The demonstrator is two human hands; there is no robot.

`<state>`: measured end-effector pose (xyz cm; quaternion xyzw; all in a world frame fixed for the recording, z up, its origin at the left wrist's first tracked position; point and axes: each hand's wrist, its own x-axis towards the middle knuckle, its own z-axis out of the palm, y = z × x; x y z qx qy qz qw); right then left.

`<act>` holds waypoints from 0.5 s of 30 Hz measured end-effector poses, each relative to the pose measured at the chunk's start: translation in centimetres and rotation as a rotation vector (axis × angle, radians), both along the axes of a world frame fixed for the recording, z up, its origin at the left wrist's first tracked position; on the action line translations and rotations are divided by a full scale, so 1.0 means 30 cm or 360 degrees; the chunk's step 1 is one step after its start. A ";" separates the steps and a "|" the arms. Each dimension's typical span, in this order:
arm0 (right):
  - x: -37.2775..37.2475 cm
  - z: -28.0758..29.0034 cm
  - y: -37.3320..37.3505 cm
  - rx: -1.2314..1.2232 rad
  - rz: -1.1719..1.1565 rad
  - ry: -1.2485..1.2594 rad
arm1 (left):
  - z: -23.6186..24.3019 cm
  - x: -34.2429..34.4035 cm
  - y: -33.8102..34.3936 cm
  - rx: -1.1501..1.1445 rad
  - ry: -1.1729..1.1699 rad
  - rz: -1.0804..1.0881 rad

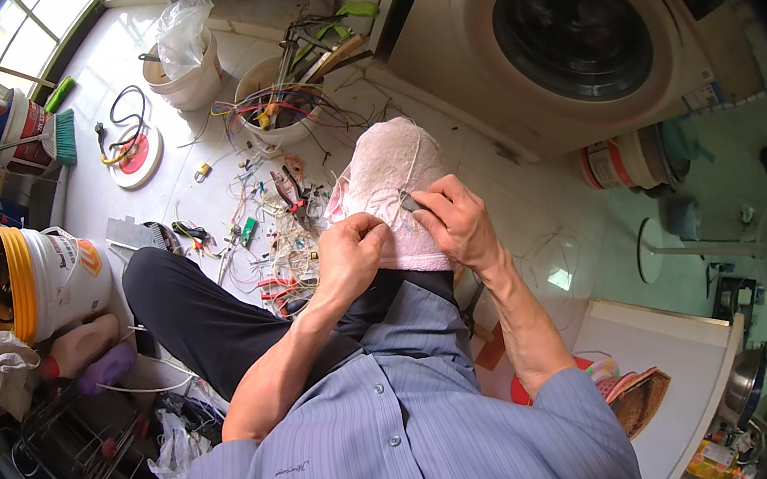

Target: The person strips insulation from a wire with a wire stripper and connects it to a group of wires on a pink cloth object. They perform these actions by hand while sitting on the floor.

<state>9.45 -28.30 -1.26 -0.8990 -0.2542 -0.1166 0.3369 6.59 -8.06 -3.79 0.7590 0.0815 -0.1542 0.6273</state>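
A pale pink towel (390, 155) is draped over my bent knee. Above it my right hand (462, 223) pinches a small dark grey piece (410, 204) between thumb and forefinger; its kind is too small to tell. Thin pale strands lie across the towel near it. To the left, my left hand (353, 252) is closed in a pinch over the towel, and what its fingertips hold is hidden. Red-handled pliers (291, 193) lie on the floor beyond my left hand, among scattered wire scraps (294, 245) and small electronic parts.
A bucket of wires and tools (280, 138) stands ahead, beside another bucket (185, 77) holding a plastic bag. The washing machine (480, 87) fills the far right. On the left are a white bucket (71, 280) and a green circuit board (248, 231). A white panel (644, 371) is at right.
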 end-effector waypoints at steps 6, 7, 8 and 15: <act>0.013 0.028 -0.011 0.0045 0.0103 0.0136 | -0.019 0.039 -0.020 0.0179 -0.0193 -0.0065; 0.015 0.031 -0.012 0.0021 0.0119 0.0133 | -0.023 0.042 -0.023 0.0226 -0.0230 -0.0076; 0.018 0.033 -0.012 -0.0002 0.0136 0.0131 | -0.027 0.044 -0.025 0.0255 -0.0248 -0.0090; 0.019 0.020 -0.003 0.0042 0.0083 0.0099 | -0.017 0.060 -0.023 0.0412 -0.0315 -0.0210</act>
